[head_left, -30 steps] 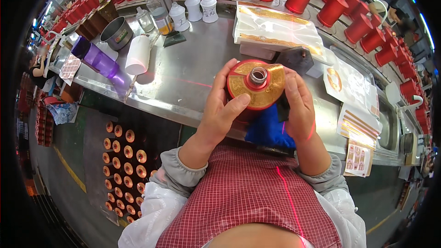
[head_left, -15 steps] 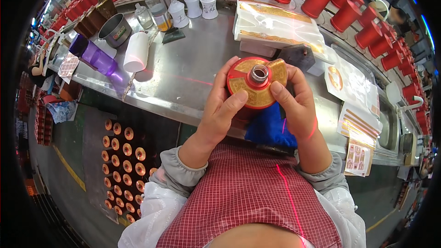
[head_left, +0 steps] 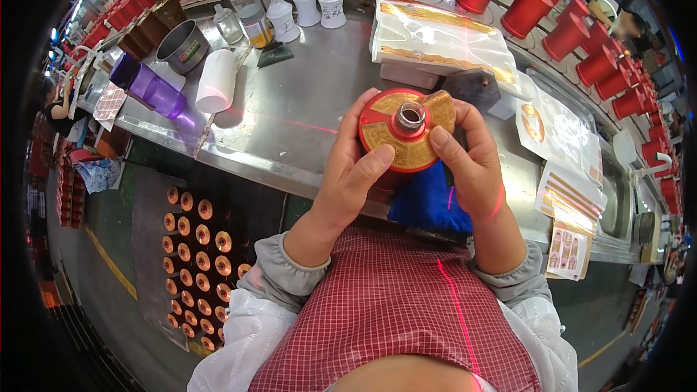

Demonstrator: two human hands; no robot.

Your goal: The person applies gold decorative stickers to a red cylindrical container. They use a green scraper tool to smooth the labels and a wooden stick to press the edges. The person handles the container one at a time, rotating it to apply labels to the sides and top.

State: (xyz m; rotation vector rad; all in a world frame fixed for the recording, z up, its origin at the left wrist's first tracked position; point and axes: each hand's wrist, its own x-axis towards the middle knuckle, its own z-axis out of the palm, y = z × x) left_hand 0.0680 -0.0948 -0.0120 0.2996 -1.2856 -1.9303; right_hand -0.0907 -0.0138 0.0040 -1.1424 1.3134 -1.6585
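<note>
A red bottle [head_left: 399,96] with a clear glass neck stands upright in front of my body, above the bench's near edge. Curved gold labels [head_left: 377,135] lie on its round shoulder. My left hand [head_left: 356,163] is closed around the bottle's left side, its thumb resting on the front label. At the right side, a gold label piece [head_left: 441,110] sticks up and out past the bottle's rim. My right hand [head_left: 472,160] pinches this piece, thumb on top and fingers behind it. The bottle's lower body is mostly hidden by my hands.
A blue cloth [head_left: 428,203] lies below the bottle at the metal bench's edge [head_left: 290,174]. Gold label sheets [head_left: 443,36] and a dark block [head_left: 475,87] sit beyond. White bottles [head_left: 332,6], a purple bottle [head_left: 149,87] and a white roll [head_left: 216,80] stand left. Red bottles [head_left: 526,11] line a conveyor behind.
The gold label piece in my right hand has tilted up a little more from the bottle's rim. Red bottles on the conveyor have shifted along it. My left hand is nearly unchanged.
</note>
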